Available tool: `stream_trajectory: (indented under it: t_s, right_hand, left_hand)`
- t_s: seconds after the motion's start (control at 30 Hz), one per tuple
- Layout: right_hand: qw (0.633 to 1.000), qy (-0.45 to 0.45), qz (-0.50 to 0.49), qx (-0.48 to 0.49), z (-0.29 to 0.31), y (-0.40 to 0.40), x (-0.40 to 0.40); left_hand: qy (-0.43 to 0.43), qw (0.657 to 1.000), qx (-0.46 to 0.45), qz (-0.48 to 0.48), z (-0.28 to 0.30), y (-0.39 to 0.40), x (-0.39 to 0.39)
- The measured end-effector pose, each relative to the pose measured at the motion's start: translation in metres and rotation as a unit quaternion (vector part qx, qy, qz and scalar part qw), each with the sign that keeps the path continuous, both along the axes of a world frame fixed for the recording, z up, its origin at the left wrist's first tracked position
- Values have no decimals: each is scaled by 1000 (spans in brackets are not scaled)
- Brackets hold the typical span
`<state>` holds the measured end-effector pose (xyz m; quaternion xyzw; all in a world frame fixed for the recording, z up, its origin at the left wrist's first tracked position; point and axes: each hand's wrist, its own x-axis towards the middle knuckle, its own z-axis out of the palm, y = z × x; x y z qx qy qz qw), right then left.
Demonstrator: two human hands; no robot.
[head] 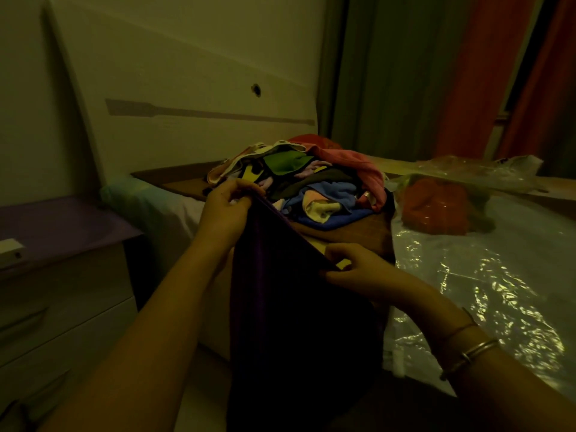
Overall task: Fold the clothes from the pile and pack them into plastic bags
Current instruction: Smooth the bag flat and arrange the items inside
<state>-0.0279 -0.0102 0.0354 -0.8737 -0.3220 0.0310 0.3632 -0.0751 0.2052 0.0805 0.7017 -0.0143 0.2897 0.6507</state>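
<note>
Both hands, left hand [229, 204] and right hand [355, 269], pinch dark purple garment [296, 307] taut; clothes pile [311, 185] centre unfolded; one bagged red item [436, 207] right.

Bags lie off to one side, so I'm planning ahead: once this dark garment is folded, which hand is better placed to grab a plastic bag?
Probably the right hand. It pinches the dark garment beside the plastic bags on the bed; the left hand grips the far corner by the clothes pile.

Bedroom: bed [467, 275], headboard [187, 88], nightstand [62, 244]
</note>
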Motion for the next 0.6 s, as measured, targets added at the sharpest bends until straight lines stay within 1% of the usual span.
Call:
stream_trajectory:
  t_s: [0.17,0.23,0.37,0.47,0.53,0.6]
  right_hand:
    - [999,-33,8,-20,3,5,-3]
    - [999,-27,10,-19,2,5,-2]
    - [998,2,-60,-29,2,-4,2]
    - [989,33,-112,-90,5,-16,1]
    - [982,18,-140,-126,9,-23,-1]
    - [976,-42,-175,-122,9,-27,-3]
  left_hand:
    - [-18,999,-31,7,3,1,0]
    - [-16,999,-36,10,2,4,2]
    - [2,998,-42,45,1,16,5]
    - [9,994,-96,59,4,24,4]
    - [10,990,-116,74,7,27,4]
    - [27,991,-119,64,9,26,4]
